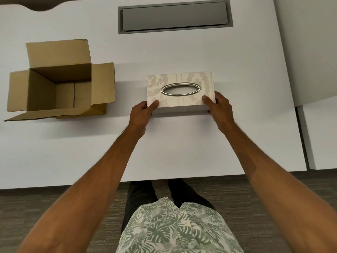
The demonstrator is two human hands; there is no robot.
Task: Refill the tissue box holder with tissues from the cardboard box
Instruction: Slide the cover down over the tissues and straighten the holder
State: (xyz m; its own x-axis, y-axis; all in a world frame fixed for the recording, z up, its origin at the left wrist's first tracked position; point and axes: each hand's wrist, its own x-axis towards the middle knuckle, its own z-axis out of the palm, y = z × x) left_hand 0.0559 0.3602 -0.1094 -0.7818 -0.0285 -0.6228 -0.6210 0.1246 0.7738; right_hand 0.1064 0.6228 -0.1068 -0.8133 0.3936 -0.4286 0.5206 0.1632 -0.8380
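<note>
A cream tissue box holder [179,80] with a leafy pattern and an oval metal-rimmed slot stands at the middle of the white table [182,143]. My left hand [141,115] grips its near left corner, thumb on the lid. My right hand [219,110] grips its near right corner the same way. Something white shows through the slot. A brown cardboard box [60,84] stands to the left with all flaps open; its visible inside looks bare.
A grey metal cable hatch [175,16] is set into the table behind the holder. The table's near edge runs just in front of my legs, over grey carpet. Another white surface lies to the right beyond a gap.
</note>
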